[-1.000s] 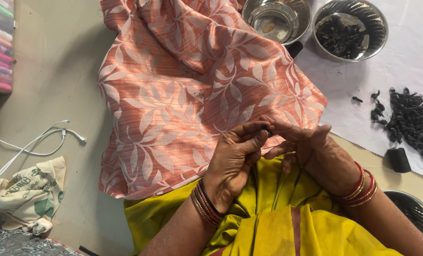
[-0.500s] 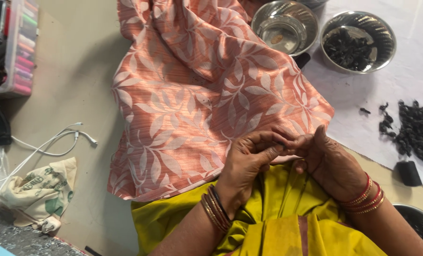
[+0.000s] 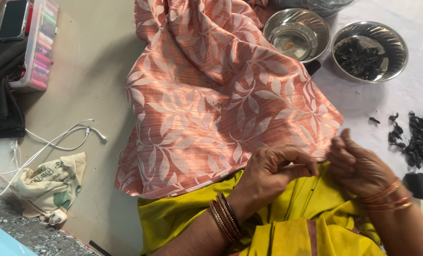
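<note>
The left hand and right hand meet at the lower hem of the salmon-pink cloth with a pale leaf print, at about five o'clock of the spread, over a yellow-green garment. The left fingers are pinched together; the right fingers curl shut. Whatever fine thing they pinch is too small to tell. The cloth's long axis runs from twelve to six o'clock, the hem pointing toward the person.

Judging by this, a tug could drag the cloth against the empty steel bowl at one o'clock, or sweep the loose dark bits at three o'clock off the white sheet.
</note>
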